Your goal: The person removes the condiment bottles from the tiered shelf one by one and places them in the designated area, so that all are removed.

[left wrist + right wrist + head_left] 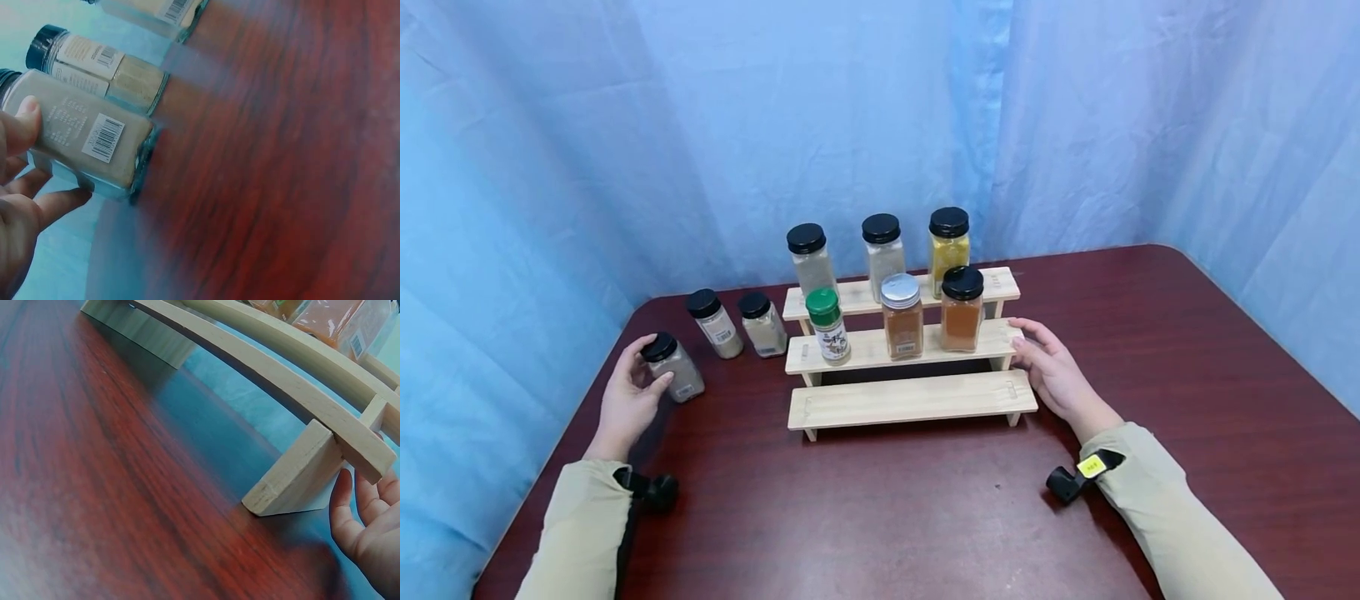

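While the left hand (628,402) curls its fingers (22,125) round a square glass spice jar (673,367) at the left edge of the bench (887,517), thumb on one face and the other fingers on the opposite one, the jar stands on the wood and looks not yet lifted. The right hand (1051,371) lies relaxed and holds nothing, its straight fingers (340,500) resting at the right end of the wooden rack (910,400), just beside the middle and lowest steps. Judging from how things lie, the shelving seems about two thirds done: three black-capped jars stand on the top step and three more on the middle step (a green cap, a silver cap and a black cap), while the lowest step carries nothing. Two further jars (737,325) wait on the bench just beyond the held one, so three appear left to place. The held jar has a black screw cap, clear walls, a pale grey-beige powder filling most of it, and a white label with a barcode (103,139) on one face, seen sharply from the left wrist view.
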